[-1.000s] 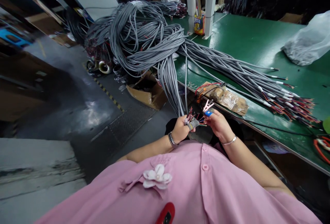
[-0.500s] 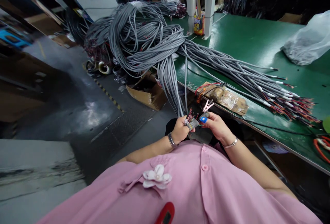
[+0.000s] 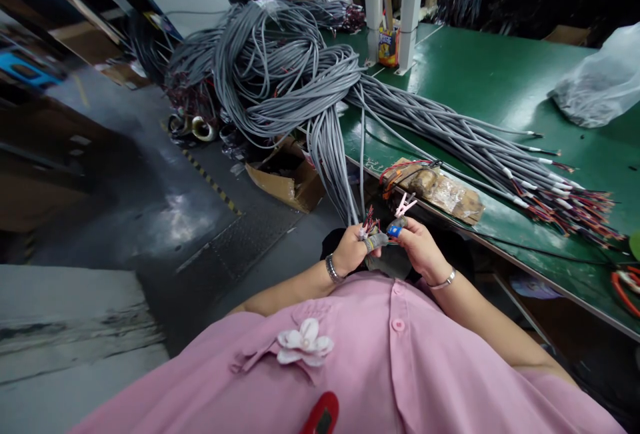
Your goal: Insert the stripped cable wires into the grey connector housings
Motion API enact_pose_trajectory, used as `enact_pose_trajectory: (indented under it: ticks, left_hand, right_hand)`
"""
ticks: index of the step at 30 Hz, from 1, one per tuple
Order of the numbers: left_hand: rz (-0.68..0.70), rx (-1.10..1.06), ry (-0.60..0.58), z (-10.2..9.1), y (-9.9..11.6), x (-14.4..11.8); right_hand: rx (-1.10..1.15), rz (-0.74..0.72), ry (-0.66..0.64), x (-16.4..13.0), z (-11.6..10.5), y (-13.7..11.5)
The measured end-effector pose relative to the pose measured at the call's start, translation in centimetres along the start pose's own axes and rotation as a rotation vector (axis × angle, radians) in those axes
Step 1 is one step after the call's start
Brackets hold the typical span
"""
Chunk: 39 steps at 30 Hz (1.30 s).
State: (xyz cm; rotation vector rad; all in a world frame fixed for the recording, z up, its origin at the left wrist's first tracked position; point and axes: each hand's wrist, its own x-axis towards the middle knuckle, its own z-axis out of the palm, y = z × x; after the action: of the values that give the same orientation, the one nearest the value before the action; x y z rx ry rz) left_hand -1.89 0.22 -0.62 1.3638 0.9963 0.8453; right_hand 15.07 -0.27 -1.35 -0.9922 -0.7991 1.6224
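While both hands work just off near edge of green surface (image 3: pixel 480 81), step in hand looks like sorting thin wires at cable end (image 3: pixel 369 222). Left hand (image 3: pixel 350 252) fingers closed round cable end, stripped tips pointing up and away, long axis running up toward grey cable pile (image 3: pixel 280 67). Right hand (image 3: pixel 419 247) fingers pinched on one wire; pink clip (image 3: pixel 404 205) sticks up above them. Next move likely calls for fine pinch, steady left hold.

A cable bundle (image 3: pixel 450 131) is lying across the table (image 3: pixel 480 67). A cardboard box (image 3: pixel 285 177) is sitting on the floor left of it.
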Motion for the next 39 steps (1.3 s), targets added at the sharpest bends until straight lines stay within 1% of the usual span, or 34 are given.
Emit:
enact_pose_trajectory:
  ticks: [2,4,6,8,10,12,14,15,16,20,22,26,28,39]
  left_hand:
    - [0.000,-0.013,0.016,0.1,0.0,0.0]
    - [0.002,0.001,-0.005,0.0,-0.1,0.1]
    - [-0.008,0.034,-0.067,0.0,-0.2,0.2]
    - [-0.026,0.061,-0.140,-0.2,-0.2,0.4]
    - [-0.032,0.067,-0.161,-0.3,-0.3,0.4]
    - [-0.021,0.051,-0.138,-0.4,-0.4,0.4]
    - [-0.005,0.025,-0.105,-0.5,-0.5,0.3]
    - [0.002,0.010,-0.096,-0.5,-0.5,0.3]
    - [0.006,-0.003,-0.089,-0.6,-0.5,0.2]
    - [0.009,-0.036,-0.076,-0.6,-0.7,0.2]
    - [0.009,-0.040,-0.080,-0.5,-0.7,0.2]
    - [0.003,-0.017,-0.089,-0.5,-0.6,0.3]
    - [-0.003,-0.005,-0.084,-0.4,-0.5,0.2]
    - [0.004,-0.013,-0.004,-0.3,-1.0,0.2]
  right_hand:
    - [0.082,0.052,0.008,0.0,0.3,0.0]
    - [0.134,0.089,-0.004,-0.2,0.8,-0.2]
    - [0.137,0.100,-0.030,-0.4,1.2,-0.2]
    - [0.104,0.090,-0.028,-0.4,1.6,-0.1]
    - [0.061,0.066,0.024,-0.3,1.5,0.2]
    - [0.050,0.035,0.126,0.1,1.2,0.4]
    - [0.087,0.022,0.210,0.5,0.5,0.3]
    - [0.119,0.032,0.211,0.7,0.1,0.1]
    - [0.147,0.055,0.181,0.7,-0.2,-0.1]
    - [0.159,0.192,-0.023,0.4,-0.9,-0.8]
    - [0.129,0.178,-0.059,0.2,-0.7,-0.8]
    - [0.082,0.074,-0.044,0.2,-0.2,-0.3]
    - [0.074,0.050,-0.025,0.3,0.0,-0.2]
    - [0.057,0.057,0.041,0.4,-0.2,0.1]
